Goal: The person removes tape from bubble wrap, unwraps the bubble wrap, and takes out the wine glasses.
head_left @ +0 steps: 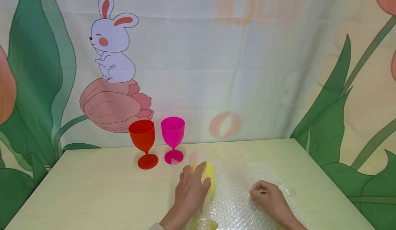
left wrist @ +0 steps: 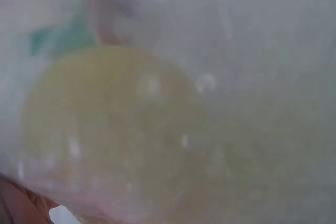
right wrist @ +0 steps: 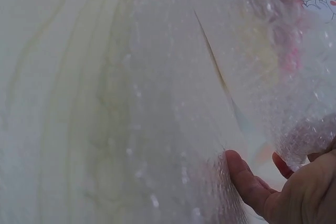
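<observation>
A yellow goblet (head_left: 210, 173) lies on its side in bubble wrap (head_left: 235, 202), its bowl farther from me and its foot (head_left: 213, 225) near the lower edge of the head view. My left hand (head_left: 191, 188) grips the bowl from above, thumb on the right side. Through the film, the left wrist view shows the blurred yellow bowl (left wrist: 110, 124) close up. To the right, my right hand (head_left: 270, 197) pinches the wrap. In the right wrist view, that hand (right wrist: 294, 187) has the bubble sheet (right wrist: 163, 103) at its thumb and fingers.
A red goblet (head_left: 143, 137) and a magenta goblet (head_left: 173, 133) stand upright at the back, left of the wrap. Behind the pale table (head_left: 102, 188) hangs a cloth backdrop (head_left: 191, 58) printed with a rabbit and flowers.
</observation>
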`<state>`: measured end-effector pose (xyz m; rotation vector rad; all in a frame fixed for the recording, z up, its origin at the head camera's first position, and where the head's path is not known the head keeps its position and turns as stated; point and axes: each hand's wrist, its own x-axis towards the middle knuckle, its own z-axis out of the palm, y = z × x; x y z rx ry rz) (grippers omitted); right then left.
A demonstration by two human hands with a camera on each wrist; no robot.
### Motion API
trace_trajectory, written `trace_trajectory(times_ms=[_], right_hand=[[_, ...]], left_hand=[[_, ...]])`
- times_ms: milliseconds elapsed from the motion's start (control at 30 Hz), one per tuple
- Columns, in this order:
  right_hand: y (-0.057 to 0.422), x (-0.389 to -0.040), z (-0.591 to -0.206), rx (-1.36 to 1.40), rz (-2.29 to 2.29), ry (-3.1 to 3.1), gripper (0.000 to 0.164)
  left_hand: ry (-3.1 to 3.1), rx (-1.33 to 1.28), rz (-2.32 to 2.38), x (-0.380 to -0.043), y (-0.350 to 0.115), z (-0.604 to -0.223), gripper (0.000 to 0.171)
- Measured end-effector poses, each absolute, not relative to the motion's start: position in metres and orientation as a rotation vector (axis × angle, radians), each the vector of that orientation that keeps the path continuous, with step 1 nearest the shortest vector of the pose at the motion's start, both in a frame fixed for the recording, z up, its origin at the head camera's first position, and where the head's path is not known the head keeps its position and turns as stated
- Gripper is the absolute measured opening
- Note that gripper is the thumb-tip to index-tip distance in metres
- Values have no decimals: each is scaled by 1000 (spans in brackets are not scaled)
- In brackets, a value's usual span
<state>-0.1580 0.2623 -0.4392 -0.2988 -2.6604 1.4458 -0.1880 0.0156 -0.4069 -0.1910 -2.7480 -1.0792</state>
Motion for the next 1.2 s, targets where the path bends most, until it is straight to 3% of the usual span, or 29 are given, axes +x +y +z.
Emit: trace_trajectory(times_ms=[100, 400, 1000, 1200], right_hand=[[263, -159, -439, -312, 1443, -2661, 3], [263, -160, -440, -328, 1470, -2641, 4], [273, -159, -442, -345, 1571, -2629, 5], [276, -160, -441, -358, 1554, -2655, 5]], left_hand=[[-2769, -224, -1004, -187, 15, -406, 51], [-2837, -216, -909, -188, 11, -407, 87], [-2903, -32, -1094, -183, 6, -407, 85], [-2925, -89, -1008, -182, 7, -409, 102]])
